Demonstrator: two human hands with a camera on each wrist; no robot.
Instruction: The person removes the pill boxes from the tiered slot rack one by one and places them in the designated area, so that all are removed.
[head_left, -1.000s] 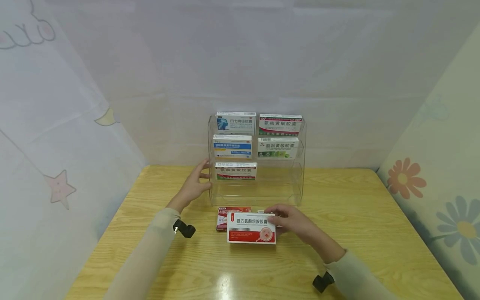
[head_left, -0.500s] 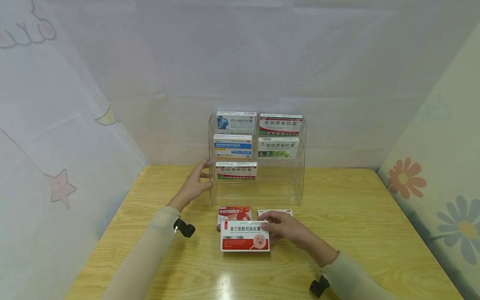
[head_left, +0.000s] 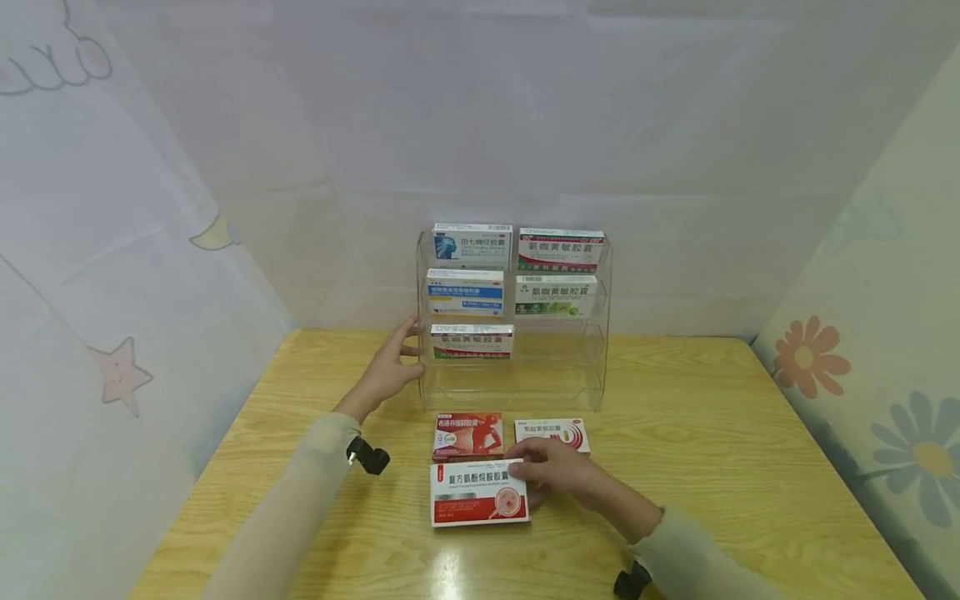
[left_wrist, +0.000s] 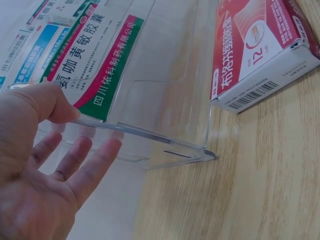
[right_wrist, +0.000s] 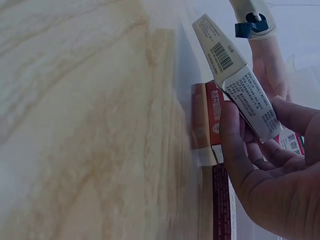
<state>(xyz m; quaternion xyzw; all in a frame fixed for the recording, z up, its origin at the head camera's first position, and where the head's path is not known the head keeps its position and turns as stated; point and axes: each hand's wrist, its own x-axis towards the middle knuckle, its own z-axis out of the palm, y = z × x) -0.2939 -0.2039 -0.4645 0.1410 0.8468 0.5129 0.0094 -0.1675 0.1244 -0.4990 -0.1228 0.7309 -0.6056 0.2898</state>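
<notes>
In the head view my right hand (head_left: 557,477) grips a white-and-red medicine box (head_left: 472,510) by its right end, tilted above the table. The right wrist view shows the thumb on one face of this box (right_wrist: 245,85) and fingers on the other. My left hand (head_left: 384,371) holds the left side panel of a clear tiered display rack (head_left: 555,379), thumb at the panel's edge and fingers against its side. Below the rack lie a red medicine box (head_left: 468,435) and a white medicine box (head_left: 558,432), the latter partly covered by my right hand.
Medicine boxes fill both spots of the rack's two upper tiers, among them a blue-and-white one (head_left: 465,293). A green-and-red box (head_left: 472,342) sits at the left of the third tier. The wooden table (head_left: 675,433) meets a cloth backdrop (head_left: 675,275) behind the rack.
My right hand has drawn the white-and-red box toward me and slightly left, uncovering the red and white boxes behind it. The left hand stays at the rack.
</notes>
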